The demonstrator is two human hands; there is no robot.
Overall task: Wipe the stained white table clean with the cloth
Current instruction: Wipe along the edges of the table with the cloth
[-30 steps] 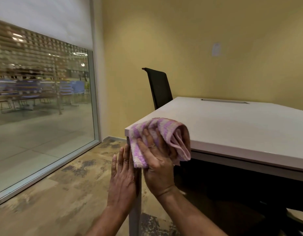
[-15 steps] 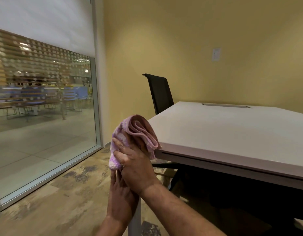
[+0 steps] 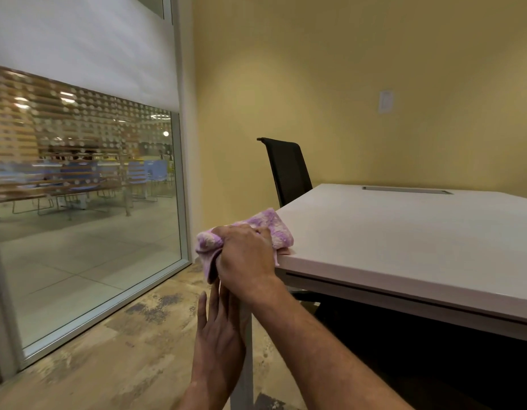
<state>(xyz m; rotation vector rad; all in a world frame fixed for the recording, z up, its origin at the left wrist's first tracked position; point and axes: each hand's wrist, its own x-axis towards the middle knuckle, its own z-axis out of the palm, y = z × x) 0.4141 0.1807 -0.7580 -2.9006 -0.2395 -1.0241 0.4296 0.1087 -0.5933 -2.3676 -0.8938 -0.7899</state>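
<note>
No text, label, brand, number or sign is legible in the head view.

- Wall plate (image 3: 385, 101) on the yellow wall: pale and blurred. Whether it carries any marking cannot be told.
- Cloth (image 3: 281, 232): a mottled pink-and-white pattern only, with no readable tag or print.
- Table (image 3: 404, 241): a plain white top with no readable marking.
- Window glass (image 3: 87, 173): rows of pale dots, which form no characters.
</note>
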